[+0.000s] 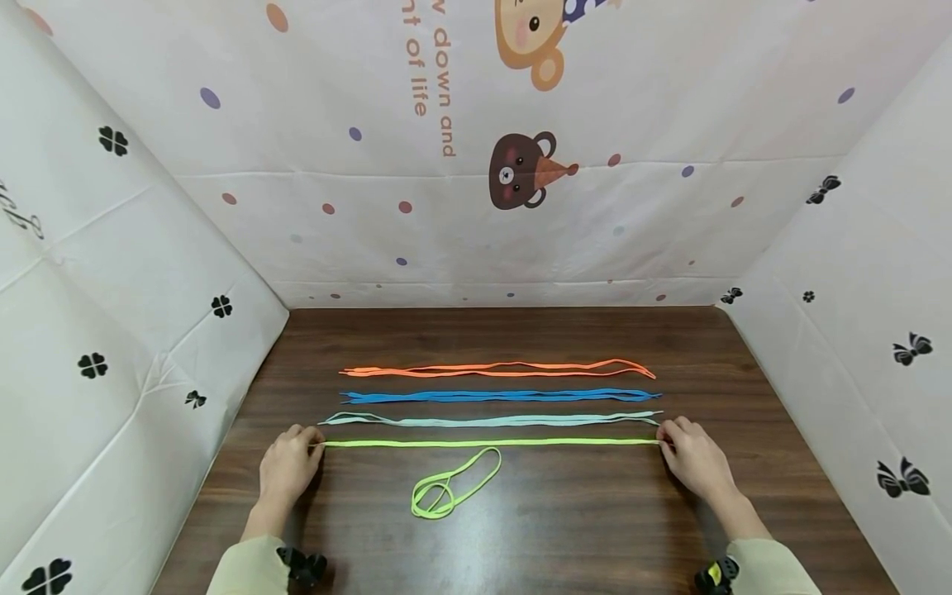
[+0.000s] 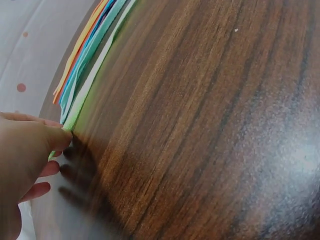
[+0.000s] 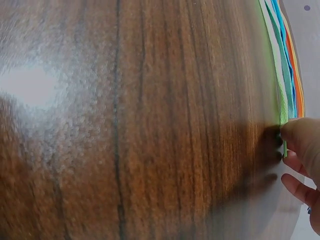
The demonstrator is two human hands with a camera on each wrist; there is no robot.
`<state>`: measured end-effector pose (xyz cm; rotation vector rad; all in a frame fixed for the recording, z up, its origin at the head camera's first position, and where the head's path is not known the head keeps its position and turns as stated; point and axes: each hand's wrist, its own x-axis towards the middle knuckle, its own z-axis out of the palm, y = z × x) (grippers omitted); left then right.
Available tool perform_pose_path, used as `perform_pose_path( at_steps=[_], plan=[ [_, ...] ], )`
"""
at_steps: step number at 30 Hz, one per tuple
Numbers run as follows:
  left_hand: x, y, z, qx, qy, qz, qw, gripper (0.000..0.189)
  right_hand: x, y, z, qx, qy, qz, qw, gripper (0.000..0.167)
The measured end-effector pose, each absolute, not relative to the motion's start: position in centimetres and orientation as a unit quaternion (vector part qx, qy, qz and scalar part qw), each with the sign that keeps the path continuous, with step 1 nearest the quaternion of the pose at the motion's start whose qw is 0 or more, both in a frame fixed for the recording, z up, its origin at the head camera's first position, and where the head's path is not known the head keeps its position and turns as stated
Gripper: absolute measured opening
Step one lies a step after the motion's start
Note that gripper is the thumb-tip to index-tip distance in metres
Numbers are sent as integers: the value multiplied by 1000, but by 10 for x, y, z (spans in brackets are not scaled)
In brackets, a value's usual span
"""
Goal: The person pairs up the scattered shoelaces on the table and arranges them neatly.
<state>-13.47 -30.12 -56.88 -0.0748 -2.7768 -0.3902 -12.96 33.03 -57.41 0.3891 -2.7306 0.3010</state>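
Note:
A lime-green flat cord (image 1: 491,442) is stretched straight from side to side across the brown table. My left hand (image 1: 290,464) pinches its left end between thumb and forefinger, the other fingers loosely bent, as the left wrist view shows. At the opposite end my right hand (image 1: 695,456) pinches the same cord (image 3: 283,112), a short tip poking out below the thumb. Just beyond it lies a pale teal cord (image 1: 491,421), folded into lengthwise strands. A second lime-green cord (image 1: 439,500) sits loosely coiled on the near side, with one loop reaching up toward the stretched one.
Farther back, blue cords (image 1: 491,396) and orange cords (image 1: 491,372) lie in parallel rows on the wooden table (image 1: 580,529). White printed cloth (image 1: 372,231) rises behind the far edge, and white cloth walls (image 1: 840,330) flank both sides.

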Motion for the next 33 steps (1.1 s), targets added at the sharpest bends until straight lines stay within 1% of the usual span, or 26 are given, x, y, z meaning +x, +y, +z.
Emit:
perform_pose_path(
  at_steps=[4, 8, 15, 19, 25, 28, 33],
  plan=[
    [-132, -302, -569, -22, -976, -137, 165, 12, -127, 329, -571, 134, -968, 109, 180, 21],
    [-128, -302, -565, -13, -980, -145, 133, 16, -124, 328, -569, 137, -968, 109, 179, 22],
    [-122, -296, -553, -22, -982, -140, 129, 23, -124, 320, -564, 154, -962, 110, 194, 24],
    [-120, -285, -546, -33, -983, -139, 119, 25, -127, 307, -558, 168, -958, 116, 200, 22],
    [-118, -264, -545, -66, -979, -135, 136, 25, -131, 285, -554, 193, -950, 131, 208, 20],
    [-116, -252, -545, -85, -978, -133, 136, 25, -133, 273, -554, 209, -945, 139, 211, 20],
    [-110, -230, -547, -112, -978, -132, 120, 26, -135, 251, -558, 240, -936, 143, 215, 20]
  ],
)
